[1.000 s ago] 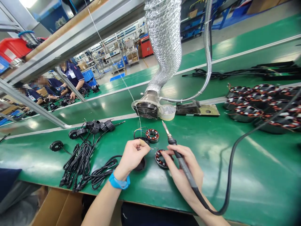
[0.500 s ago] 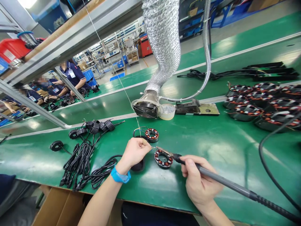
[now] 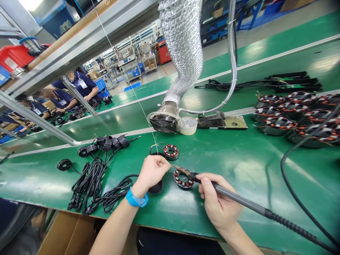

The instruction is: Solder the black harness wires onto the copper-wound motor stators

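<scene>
Green matting covers my bench (image 3: 247, 209), with a fume extractor fan (image 3: 163, 124) at its far edge and copper-wound stators (image 3: 294, 120) piled to the right. My right hand (image 3: 219, 202) grips a soldering iron (image 3: 239, 198) like a pen, fingers (image 3: 205, 187) closed round the grey handle, its tip just over a small wound stator (image 3: 183, 179) lying flat on the mat. My left hand (image 3: 151, 173), blue wristband (image 3: 136, 199) on, pinches its fingertips (image 3: 160, 162) narrow on a fine wire (image 3: 172, 166) — too thin to see well — close beside the tip.
</scene>
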`<state>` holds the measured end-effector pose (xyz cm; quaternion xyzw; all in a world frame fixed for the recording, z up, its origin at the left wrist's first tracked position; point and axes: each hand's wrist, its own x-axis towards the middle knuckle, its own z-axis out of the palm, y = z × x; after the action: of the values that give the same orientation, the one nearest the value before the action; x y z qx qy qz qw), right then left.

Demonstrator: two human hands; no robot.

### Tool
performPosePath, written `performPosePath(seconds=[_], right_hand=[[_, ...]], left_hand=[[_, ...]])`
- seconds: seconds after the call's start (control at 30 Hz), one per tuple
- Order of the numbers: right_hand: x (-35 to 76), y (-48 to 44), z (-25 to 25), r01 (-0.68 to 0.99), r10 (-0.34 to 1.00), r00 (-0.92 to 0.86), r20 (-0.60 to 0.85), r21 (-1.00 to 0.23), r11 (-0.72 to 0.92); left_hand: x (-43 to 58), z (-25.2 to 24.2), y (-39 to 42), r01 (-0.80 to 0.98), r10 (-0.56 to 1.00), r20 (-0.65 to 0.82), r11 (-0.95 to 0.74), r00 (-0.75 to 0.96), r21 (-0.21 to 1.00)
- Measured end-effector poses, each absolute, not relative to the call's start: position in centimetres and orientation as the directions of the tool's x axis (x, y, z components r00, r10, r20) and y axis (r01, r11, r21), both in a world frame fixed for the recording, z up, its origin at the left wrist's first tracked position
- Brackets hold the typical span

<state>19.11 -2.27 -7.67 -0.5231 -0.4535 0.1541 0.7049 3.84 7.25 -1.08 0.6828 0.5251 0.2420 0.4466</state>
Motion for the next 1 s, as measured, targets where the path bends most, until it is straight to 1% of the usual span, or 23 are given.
performPosePath(seconds=[0.23, 0.47, 0.67, 0.87, 1.0], right_hand=[[18.9, -2.2, -7.1, 0.193, 0.708, 0.533, 0.462, -0.882, 0.431], [18.9, -2.1, -6.2, 0.095, 0.664, 0.634, 0.396, -0.892, 0.442], [18.9, -2.2, -6.5, 0.108, 0.658, 0.638, 0.399, -0.893, 0.437], [18.9, -2.4, -6.7, 0.099, 0.651, 0.645, 0.400, -0.889, 0.448], [18.8, -2.4, -6.9, 0.102, 0.669, 0.622, 0.407, -0.889, 0.446]], left_hand=[[3.8, -1.4, 7.2, 0.490, 0.940, -0.133, -0.040, 0.313, 0.871], [3.9, -1.2, 7.1, 0.478, 0.942, -0.141, -0.023, 0.305, 0.878], [3.8, -1.3, 7.2, 0.451, 0.941, -0.136, -0.020, 0.311, 0.892], [3.9, -1.2, 7.1, 0.462, 0.940, -0.142, -0.018, 0.310, 0.887], [3.9, -1.1, 7.1, 0.464, 0.939, -0.146, -0.016, 0.312, 0.886]])
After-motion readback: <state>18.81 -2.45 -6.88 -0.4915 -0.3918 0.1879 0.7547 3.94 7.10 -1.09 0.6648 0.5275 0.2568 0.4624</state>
